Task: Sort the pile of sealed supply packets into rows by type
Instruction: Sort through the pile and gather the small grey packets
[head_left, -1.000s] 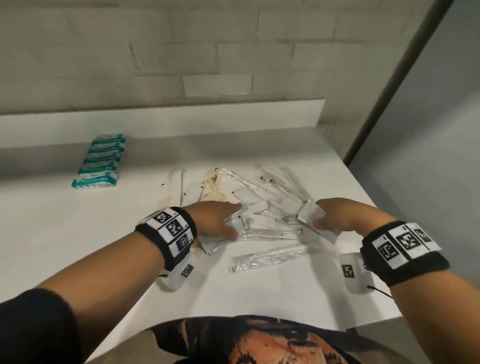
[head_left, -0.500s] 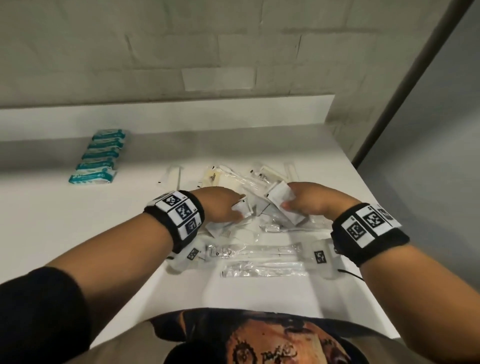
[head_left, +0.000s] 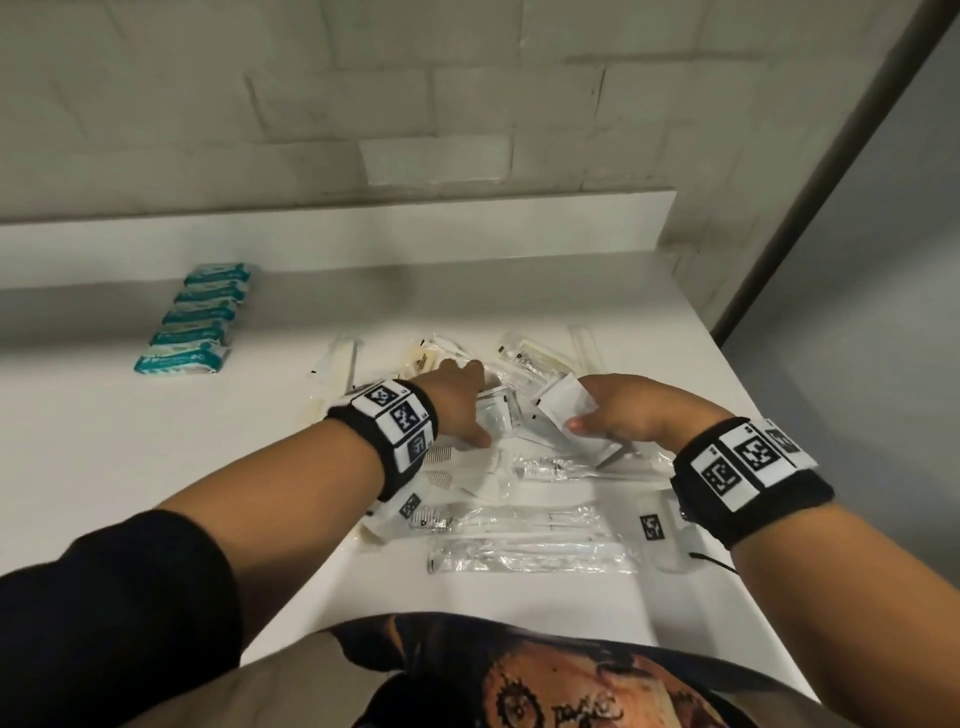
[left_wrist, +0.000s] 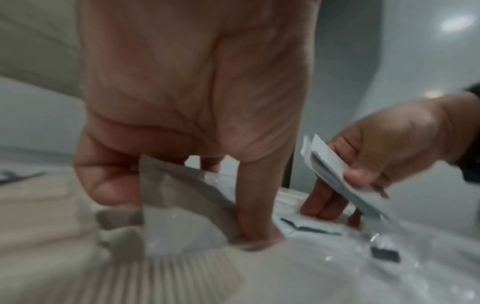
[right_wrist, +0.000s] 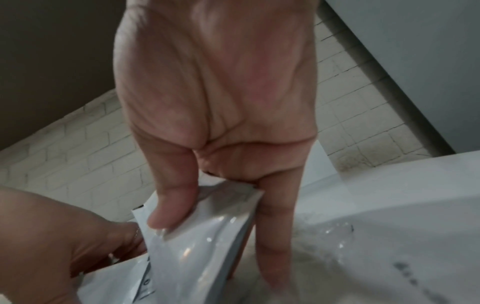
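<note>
Fingers (right_wrist: 171, 207) of the right hand (head_left: 631, 415) pinch a stack of flat white packets (head_left: 566, 410), lifted above the pile (head_left: 519, 467) at mid-table. Left hand (head_left: 457, 405) grips a small foil packet (left_wrist: 179, 205) between thumb and forefinger, low against the pile. Teal packets (head_left: 200, 319) sit in a row far left on the table (head_left: 156, 467).

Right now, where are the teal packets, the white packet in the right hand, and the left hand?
teal packets (head_left: 183, 359): head view, on the nearest packet of the row.
white packet (head_left: 563, 405): head view, on its flat face above the thumb.
left hand (head_left: 457, 400): head view, on the back of the hand.
</note>
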